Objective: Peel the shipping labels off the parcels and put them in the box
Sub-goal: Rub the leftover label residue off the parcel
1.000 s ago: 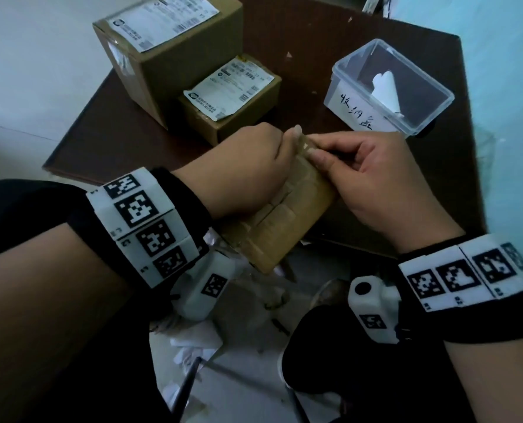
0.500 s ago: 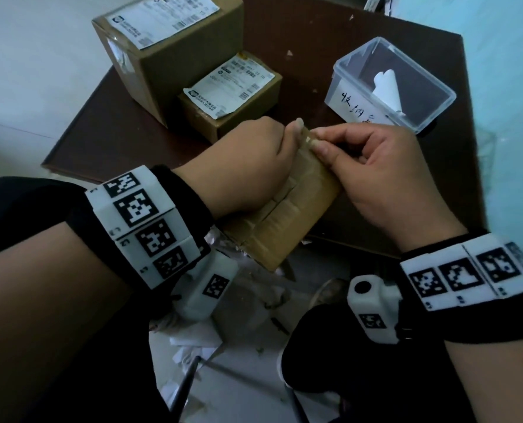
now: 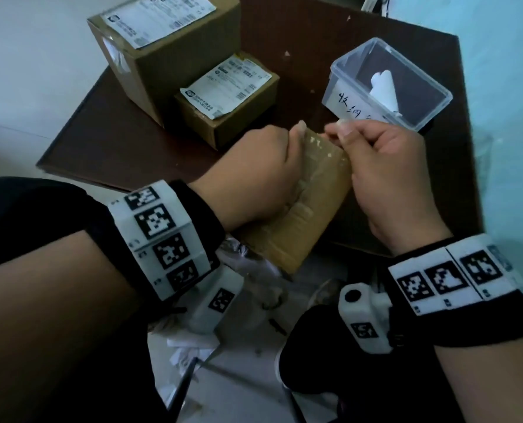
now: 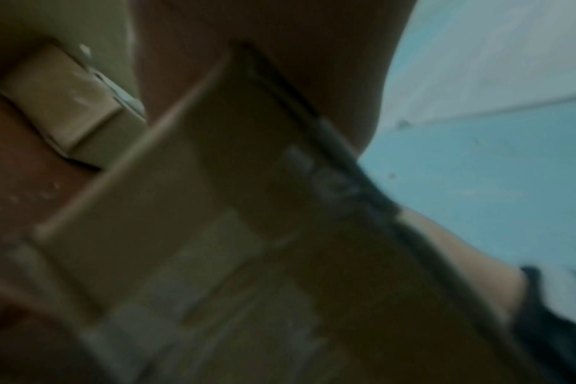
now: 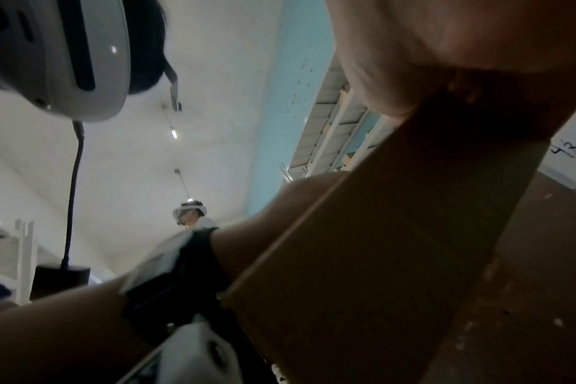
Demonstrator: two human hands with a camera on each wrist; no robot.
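Head view: left hand [image 3: 254, 175] grips the parcel [image 3: 299, 215] above the table edge while right hand [image 3: 385, 175], now shifted rightward, pinches its top corner, suggesting peeling begins, box [image 3: 339, 87] nearby; wrist views: only the parcel's underside shows.

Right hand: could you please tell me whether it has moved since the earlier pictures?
Yes. The right hand has shifted slightly toward the clear box, and its knuckles now overlap the box's near wall.
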